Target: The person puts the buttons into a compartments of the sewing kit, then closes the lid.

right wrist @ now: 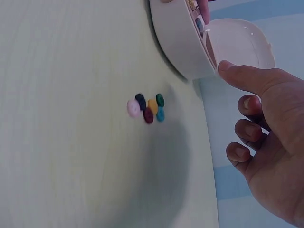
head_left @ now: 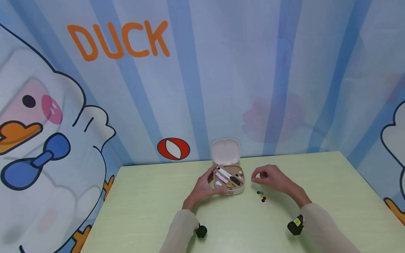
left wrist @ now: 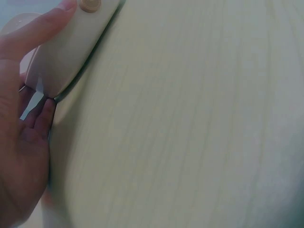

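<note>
My left hand point(head_left: 202, 188) grips an open, cream sewing-kit-like box point(head_left: 237, 192) by its left side, thumb along the front near a round tan catch point(left wrist: 90, 4). The white lid point(head_left: 226, 151) stands raised behind. Inside lie a white tool with a black end point(head_left: 228, 176), a pinkish stick point(head_left: 223, 179), a gold round piece point(head_left: 229, 184) and small buttons point(head_left: 240, 173). My right hand point(head_left: 273, 177) hovers right of the box, thumb and index tips close together; whether something tiny is between them is hidden. Several coloured buttons point(right wrist: 152, 107) lie in a cluster below it.
The pale wood-grain table point(head_left: 142, 203) reaches back to a blue striped curtain point(head_left: 221, 70) with a duck print. Black camera mounts point(head_left: 295, 226) sit at both wrists. The right hand's shadow falls on the table beside the buttons.
</note>
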Demonstrator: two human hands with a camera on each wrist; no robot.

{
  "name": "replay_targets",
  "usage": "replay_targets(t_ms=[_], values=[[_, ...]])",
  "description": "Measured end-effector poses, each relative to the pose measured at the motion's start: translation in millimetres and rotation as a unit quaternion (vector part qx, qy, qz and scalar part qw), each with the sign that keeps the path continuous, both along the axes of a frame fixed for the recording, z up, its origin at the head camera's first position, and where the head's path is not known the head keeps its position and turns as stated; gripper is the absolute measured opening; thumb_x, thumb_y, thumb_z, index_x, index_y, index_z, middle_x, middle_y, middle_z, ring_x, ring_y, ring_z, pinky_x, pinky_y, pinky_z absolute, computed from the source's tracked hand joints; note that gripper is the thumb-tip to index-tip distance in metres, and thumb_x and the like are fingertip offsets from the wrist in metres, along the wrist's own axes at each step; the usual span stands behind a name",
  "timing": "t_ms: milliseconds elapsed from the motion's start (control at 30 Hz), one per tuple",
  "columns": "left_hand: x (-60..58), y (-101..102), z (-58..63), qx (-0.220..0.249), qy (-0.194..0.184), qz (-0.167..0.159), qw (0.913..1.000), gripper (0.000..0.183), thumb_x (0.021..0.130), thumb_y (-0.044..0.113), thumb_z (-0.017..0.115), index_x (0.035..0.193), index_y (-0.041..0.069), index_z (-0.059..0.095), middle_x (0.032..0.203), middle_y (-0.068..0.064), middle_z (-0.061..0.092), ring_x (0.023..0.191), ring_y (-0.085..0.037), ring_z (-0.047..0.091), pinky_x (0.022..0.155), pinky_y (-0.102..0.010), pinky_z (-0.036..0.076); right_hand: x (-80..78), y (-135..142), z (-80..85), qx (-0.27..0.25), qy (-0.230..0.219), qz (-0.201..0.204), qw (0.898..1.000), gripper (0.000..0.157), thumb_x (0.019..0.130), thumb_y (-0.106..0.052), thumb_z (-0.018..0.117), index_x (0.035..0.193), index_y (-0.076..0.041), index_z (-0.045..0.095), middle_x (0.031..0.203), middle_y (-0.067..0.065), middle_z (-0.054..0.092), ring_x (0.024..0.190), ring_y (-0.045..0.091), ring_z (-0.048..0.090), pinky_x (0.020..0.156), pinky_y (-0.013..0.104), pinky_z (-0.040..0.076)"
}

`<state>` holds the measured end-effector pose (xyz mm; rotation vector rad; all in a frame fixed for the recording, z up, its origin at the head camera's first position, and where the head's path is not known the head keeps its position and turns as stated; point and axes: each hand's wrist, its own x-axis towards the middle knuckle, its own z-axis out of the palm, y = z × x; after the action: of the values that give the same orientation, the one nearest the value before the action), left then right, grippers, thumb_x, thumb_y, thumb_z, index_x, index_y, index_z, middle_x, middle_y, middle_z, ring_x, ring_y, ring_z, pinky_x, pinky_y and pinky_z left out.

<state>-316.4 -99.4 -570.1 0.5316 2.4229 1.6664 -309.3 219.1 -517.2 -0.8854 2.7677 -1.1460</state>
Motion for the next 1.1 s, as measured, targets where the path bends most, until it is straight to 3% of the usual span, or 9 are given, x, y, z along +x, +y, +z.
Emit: replay_targets(t_ms=[567, 800, 1100], values=[[0.3, 0, 0.6, -0.004, 0.001, 0.004, 1.0, 0.105, 0.077, 0.032, 0.095, 0.163, 0.026, 0.034, 0.163, -0.001, 0.041, 0.148, -0.024, 0.041, 0.121, -0.041, 0.036, -19.7, -32, 1.0, -0.023, -0.024, -0.009, 0.999, 0.004, 0.097, -0.014, 0.075, 0.098, -0.013, 0.079, 0.061, -0.007, 0.047, 0.055, 0.008, 0.038, 0.052, 0.023, 0.033], [1.8, -1, 1.4, -0.005, 0.003, 0.002, 1.0, 0.105, 0.077, 0.032, 0.094, 0.163, 0.026, 0.034, 0.163, -0.001, 0.041, 0.148, -0.024, 0.041, 0.121, -0.042, 0.036, -26.1, -38, 0.4, -0.021, -0.014, -0.004, 1.0, 0.005, 0.096, -0.013, 0.076, 0.096, -0.01, 0.079, 0.062, -0.007, 0.051, 0.055, 0.007, 0.04, 0.051, 0.022, 0.032], [1.4, 0, 1.7, -0.002, 0.005, 0.0, 1.0, 0.105, 0.078, 0.031, 0.094, 0.164, 0.026, 0.033, 0.163, -0.001, 0.041, 0.148, -0.025, 0.04, 0.12, -0.043, 0.037, -33.8, -44, -0.9, -0.013, -0.025, 0.006, 1.0, 0.006, 0.097, -0.013, 0.075, 0.095, -0.011, 0.08, 0.069, 0.01, 0.064, 0.057, 0.008, 0.044, 0.051, 0.022, 0.034]])
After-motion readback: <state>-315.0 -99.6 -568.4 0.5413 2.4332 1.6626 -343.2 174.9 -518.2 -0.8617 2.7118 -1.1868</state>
